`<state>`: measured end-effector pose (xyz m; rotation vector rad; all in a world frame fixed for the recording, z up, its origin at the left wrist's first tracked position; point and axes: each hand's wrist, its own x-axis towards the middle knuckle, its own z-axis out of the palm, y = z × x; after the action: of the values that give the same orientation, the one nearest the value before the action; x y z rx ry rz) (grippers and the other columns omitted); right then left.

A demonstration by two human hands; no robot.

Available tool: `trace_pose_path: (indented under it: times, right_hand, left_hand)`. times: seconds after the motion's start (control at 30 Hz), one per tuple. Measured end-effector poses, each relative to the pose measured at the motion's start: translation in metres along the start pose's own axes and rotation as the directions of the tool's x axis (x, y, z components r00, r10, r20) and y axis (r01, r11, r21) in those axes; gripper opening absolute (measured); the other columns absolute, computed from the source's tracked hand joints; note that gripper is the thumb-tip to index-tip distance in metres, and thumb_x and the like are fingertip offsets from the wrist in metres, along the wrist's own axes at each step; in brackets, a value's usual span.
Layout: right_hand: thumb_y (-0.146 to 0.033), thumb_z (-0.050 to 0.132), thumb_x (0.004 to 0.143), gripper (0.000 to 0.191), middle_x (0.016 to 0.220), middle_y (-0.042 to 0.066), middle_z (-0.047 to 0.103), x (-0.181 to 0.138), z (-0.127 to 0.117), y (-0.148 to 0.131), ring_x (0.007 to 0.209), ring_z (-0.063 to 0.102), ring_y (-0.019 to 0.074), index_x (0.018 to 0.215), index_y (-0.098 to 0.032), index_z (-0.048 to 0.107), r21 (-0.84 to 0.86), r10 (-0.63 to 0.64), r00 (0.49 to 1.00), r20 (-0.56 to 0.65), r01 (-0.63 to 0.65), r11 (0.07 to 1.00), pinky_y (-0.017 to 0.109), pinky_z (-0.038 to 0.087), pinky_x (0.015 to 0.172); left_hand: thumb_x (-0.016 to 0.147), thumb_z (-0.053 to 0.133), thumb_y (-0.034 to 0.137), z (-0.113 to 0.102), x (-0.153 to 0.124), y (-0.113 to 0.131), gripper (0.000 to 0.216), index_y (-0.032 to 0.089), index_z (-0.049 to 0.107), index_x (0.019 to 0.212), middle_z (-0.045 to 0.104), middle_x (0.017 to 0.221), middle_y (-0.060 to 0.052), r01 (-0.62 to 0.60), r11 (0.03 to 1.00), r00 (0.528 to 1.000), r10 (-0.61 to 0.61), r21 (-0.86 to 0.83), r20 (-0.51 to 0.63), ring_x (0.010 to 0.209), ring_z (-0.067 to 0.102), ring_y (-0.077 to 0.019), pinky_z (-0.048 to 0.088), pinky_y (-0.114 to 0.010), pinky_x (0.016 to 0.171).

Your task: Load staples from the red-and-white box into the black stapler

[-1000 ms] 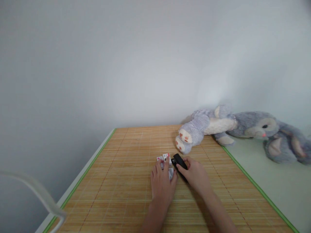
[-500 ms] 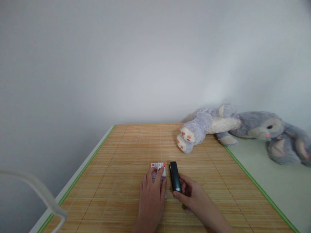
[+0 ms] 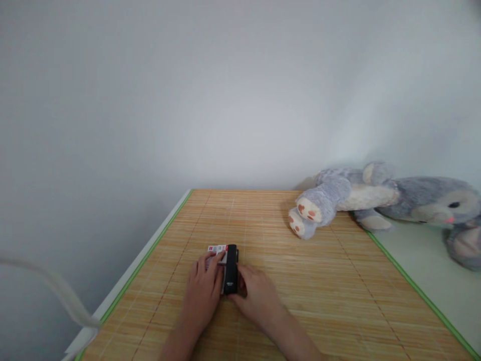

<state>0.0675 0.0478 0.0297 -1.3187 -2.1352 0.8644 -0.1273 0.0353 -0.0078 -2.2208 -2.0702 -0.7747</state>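
The black oblong plastic stapler now lies lengthwise, pointing to twelve o'clock, with its left flank touching the small stack of white cards with red and grey print. Half a second ago a strip of bare mat showed between the two, and a second ago the stapler lay slanted, well to the right of where it is now. Both things have also come toward the left edge of the mat, so my judgement is that stapler and cards are being brought together.

The stapler looks glossy, narrow and shut, with a pale mark near its close end. The cards are mostly covered; only their far edge shows.

The right hand sits at five o'clock of the stapler, fingers curled round its near end and right side, so it has a loose hold on it. The left hand lies flat, fingers spread on the cards, pressing rather than gripping.

All of this rests on a tan woven bamboo mat with a green border. At two o'clock, well apart, a grey and cream plush rabbit lies on its side.
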Motion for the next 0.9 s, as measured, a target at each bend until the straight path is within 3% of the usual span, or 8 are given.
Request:
trace_pose_path:
  times: [0.13,0.23,0.5,0.63,0.73,0.83,0.9]
  right_hand:
    - [-0.031,0.078,0.084,0.048,0.123,0.003,0.075,0.017,0.025,-0.019,0.107,0.07,0.0255,0.13,-0.03,0.066,-0.017,-0.034,0.999,-0.001,0.034,0.999,0.031,0.05,0.087]
    - [-0.036,0.08,0.083,0.058,0.126,0.002,0.075,0.022,0.033,-0.025,0.111,0.071,0.0267,0.138,-0.032,0.062,-0.033,-0.034,0.999,-0.011,0.034,0.999,0.034,0.051,0.093]
    - [-0.042,0.08,0.085,0.057,0.13,0.002,0.074,0.022,0.039,-0.022,0.114,0.071,0.0283,0.139,-0.034,0.064,-0.065,-0.02,0.999,-0.025,0.018,0.998,0.037,0.052,0.097]
    - [-0.041,0.081,0.084,0.067,0.126,0.005,0.075,0.02,0.04,-0.021,0.109,0.071,0.0283,0.146,-0.031,0.059,-0.062,-0.037,0.999,-0.021,0.036,0.997,0.037,0.053,0.093]
    - [-0.037,0.078,0.086,0.08,0.112,0.005,0.076,0.011,0.032,-0.014,0.096,0.071,0.0249,0.158,-0.026,0.046,-0.023,-0.08,0.997,-0.006,0.08,0.997,0.035,0.055,0.085]
    - [-0.027,0.068,0.093,0.065,0.101,0.003,0.075,-0.004,0.016,0.004,0.092,0.068,0.0224,0.155,-0.026,0.049,-0.049,-0.09,0.993,-0.076,0.086,0.995,0.035,0.056,0.086]
    - [-0.025,0.062,0.096,0.048,0.104,0.006,0.074,-0.017,0.002,0.022,0.1,0.066,0.024,0.144,-0.024,0.061,-0.096,-0.077,0.988,-0.133,0.065,0.993,0.039,0.054,0.094]
  left_hand:
    - [0.106,0.039,0.027,-0.013,0.006,-0.04,0.044,0.033,0.054,0.148,0.059,0.142,-0.008,-0.013,0.999,1.0,0.013,0.037,-0.024,0.13,0.055,-0.0286,0.047,-0.052,0.111]
    - [0.107,0.037,0.028,-0.017,0.009,-0.057,0.045,0.033,0.052,0.149,0.059,0.142,-0.008,-0.026,0.999,1.0,0.026,0.028,-0.006,0.13,0.055,-0.0281,0.047,-0.05,0.109]
    - [0.107,0.04,0.03,-0.014,0.014,-0.056,0.042,0.034,0.057,0.144,0.062,0.133,-0.008,0.013,0.999,0.999,-0.011,0.042,-0.041,0.124,0.054,-0.0283,0.044,-0.05,0.107]
    - [0.106,0.042,0.032,-0.026,0.013,-0.052,0.04,0.033,0.059,0.142,0.061,0.138,-0.008,0.03,0.998,0.997,-0.026,0.048,-0.066,0.126,0.052,-0.0303,0.039,-0.053,0.11]
    - [0.104,0.044,0.03,-0.04,0.004,-0.033,0.037,0.027,0.062,0.136,0.064,0.133,-0.01,0.087,0.996,0.969,-0.087,-0.008,-0.231,0.124,0.053,-0.0318,0.036,-0.056,0.111]
    - [0.103,0.043,0.024,-0.045,-0.011,0.013,0.027,0.022,0.066,0.116,0.069,0.117,-0.01,0.076,0.982,0.912,-0.138,-0.172,-0.387,0.114,0.059,-0.0288,0.04,-0.053,0.108]
    - [0.101,0.045,0.02,-0.04,-0.02,0.054,0.022,0.023,0.065,0.11,0.07,0.109,-0.008,-0.025,0.959,0.956,-0.06,-0.281,-0.289,0.108,0.062,-0.0262,0.048,-0.046,0.1]
